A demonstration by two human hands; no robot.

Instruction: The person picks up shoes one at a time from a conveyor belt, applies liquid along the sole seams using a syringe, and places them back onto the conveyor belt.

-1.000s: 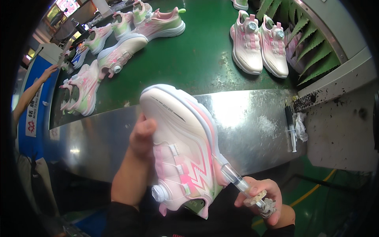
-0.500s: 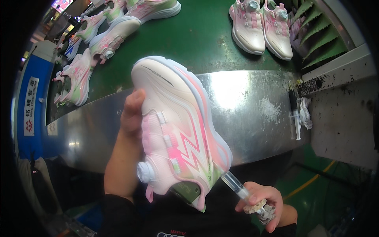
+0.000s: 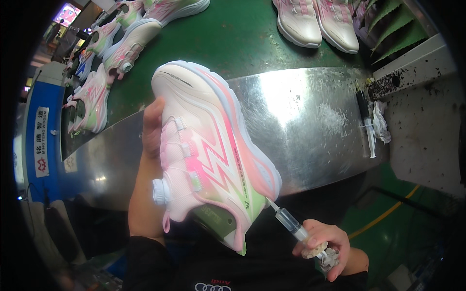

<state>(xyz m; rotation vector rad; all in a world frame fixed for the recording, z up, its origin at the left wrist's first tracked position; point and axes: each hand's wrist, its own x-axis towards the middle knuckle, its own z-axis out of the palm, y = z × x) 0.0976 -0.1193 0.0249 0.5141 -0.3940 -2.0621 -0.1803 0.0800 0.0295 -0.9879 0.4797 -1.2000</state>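
Head view, shoe (image 3: 213,140): held between both hands, toe up and away, heel toward the right grip, above the near edge of the plate (image 3: 320,160).
Left hand (image 3: 153,126): clasped on the shoe's forefoot; most fingers are hidden behind it.
Right hand (image 3: 327,245): wrapped around the syringe (image 3: 290,223), its tip at the heel's sole edge; exact contact cannot be told.
Seam care: a shallow tip angle, light even plunger pressure and a firmly braced shoe would probably serve best.
Right of grips: a spare syringe (image 3: 366,119) and crumpled tissue (image 3: 381,123).
Beyond grips: belt (image 3: 233,43), more shoes (image 3: 301,24).
Obstacles: none seen between syringe and heel.
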